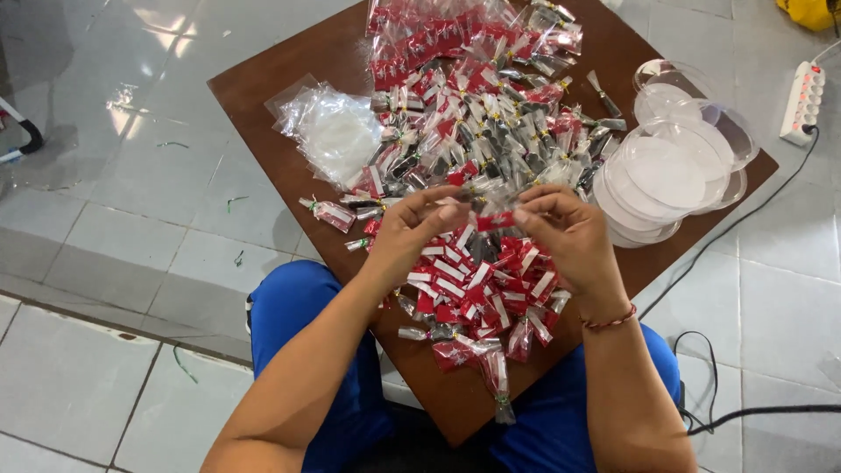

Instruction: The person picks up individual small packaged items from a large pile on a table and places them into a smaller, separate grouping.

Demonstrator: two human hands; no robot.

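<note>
Two hands meet above a brown board [263,96] resting on blue-clad knees: the left hand [412,232] and right hand [569,236] both pinch one small red packet [495,221] between fingertips. Just beneath lies a heap of red-and-white packets [477,289]; farther off, more wrapped packets [491,131], clear bags [333,131] and round clear lids [674,171]

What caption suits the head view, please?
Both hands pinch a red packet above a packet pile.

Packet heap [473,131] crowds ahead of both grips, clear lids [670,171] block right, bare tabletop [263,123] free far left.
</note>
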